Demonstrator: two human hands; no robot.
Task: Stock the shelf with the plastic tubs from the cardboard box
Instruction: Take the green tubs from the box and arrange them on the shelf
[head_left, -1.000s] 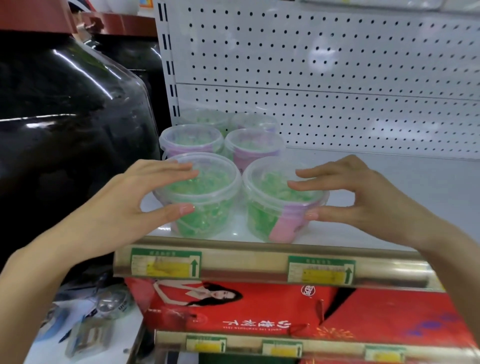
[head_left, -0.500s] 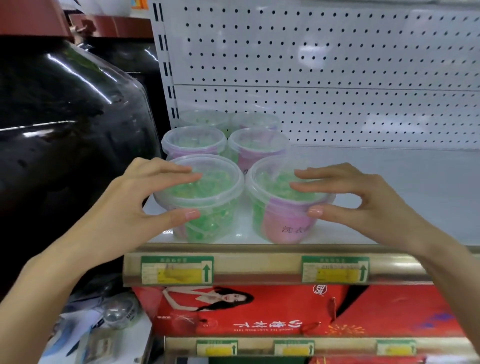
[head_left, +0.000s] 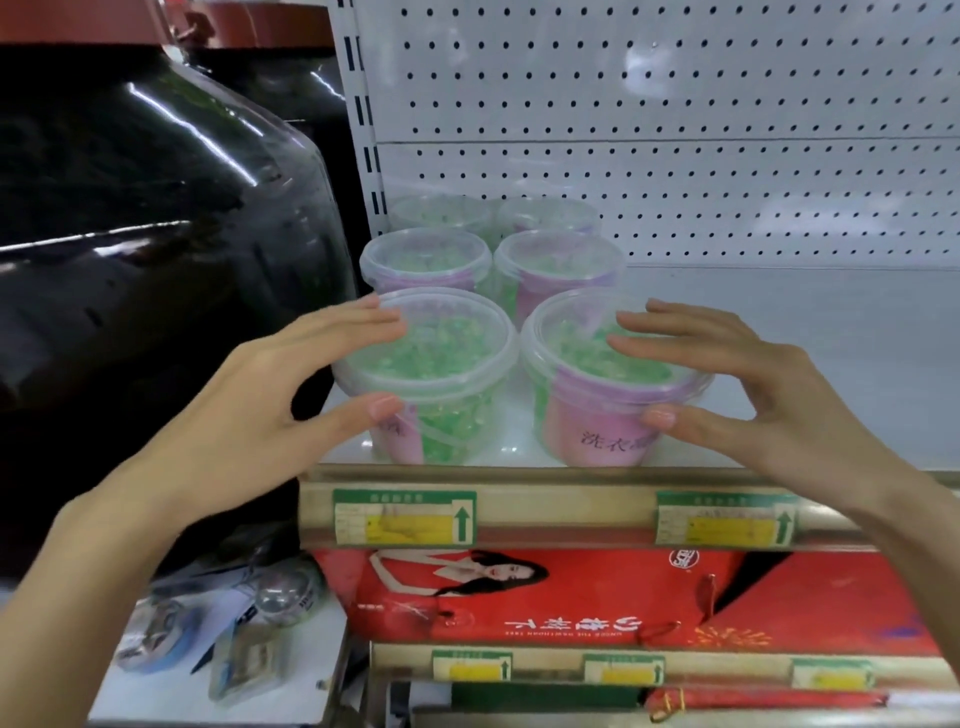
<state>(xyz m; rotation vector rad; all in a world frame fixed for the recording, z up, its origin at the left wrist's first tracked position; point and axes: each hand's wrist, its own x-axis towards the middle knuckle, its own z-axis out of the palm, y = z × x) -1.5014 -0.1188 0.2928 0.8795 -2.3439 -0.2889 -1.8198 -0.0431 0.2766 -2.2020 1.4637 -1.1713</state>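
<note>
Your left hand (head_left: 260, 410) pinches the left front tub (head_left: 431, 374): fingers laid over the left side of the lid, thumb on the wall just under the rim; your right hand (head_left: 753, 395) grips the right front tub (head_left: 597, 395) the same way, fingers over the lid, thumb on the pink label. Both tubs stand upright at the front left corner of the shelf (head_left: 779, 338), bases just behind the price rail (head_left: 561, 512), a narrow gap between them; the middle-row tubs (head_left: 426, 257) sit just behind them, the back-row tubs (head_left: 441, 210) near the pegboard panel (head_left: 675, 156); cardboard box not in view.

Risks, as I judge them:
- The bases are close to the front edge; drag your hands toward you on release and a tub could ride over the rail and drop toward the red gift box (head_left: 571, 597) below.
- The lids look like thin clear plastic; press down with your fingers and one may flex or pop, spilling the green beads.
- Push back too hard and you shunt the middle row into the back row.
- The left front tub is near the shelf's left edge, beside the big dark glass jar (head_left: 156, 260); a sideways nudge could tip it off or knock your knuckles on the glass.
- Its label faces sideways; twisting it in a light pinch may slip.
</note>
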